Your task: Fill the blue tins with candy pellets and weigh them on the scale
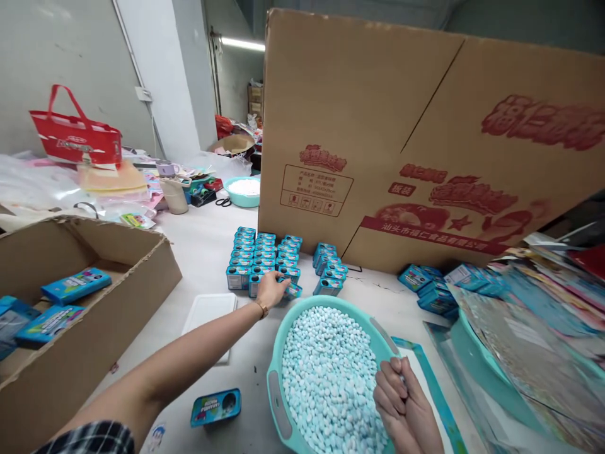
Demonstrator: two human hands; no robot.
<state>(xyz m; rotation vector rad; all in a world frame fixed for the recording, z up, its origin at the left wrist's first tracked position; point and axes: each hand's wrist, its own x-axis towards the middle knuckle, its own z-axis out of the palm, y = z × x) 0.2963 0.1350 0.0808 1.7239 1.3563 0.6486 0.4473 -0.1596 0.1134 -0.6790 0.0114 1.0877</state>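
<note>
Left hand [273, 289] is pinching a tin [295, 291]; sloppy tug could topple neighbouring tins [238, 277]. Right hand [401, 398] clenched, can't tell around what.

**White pillar [161, 82] and tube light [242, 44] behind a white counter [189, 243]**

A grey wall [57, 57] fills the left side, beside the pillar. A thin conduit [126, 43] slants down to a pale socket box [143, 94]. The lit tube stretches from near an upright pole [218, 82]; brown cartons [256, 98] stand stacked farther back. The upper right background is dim.
</note>
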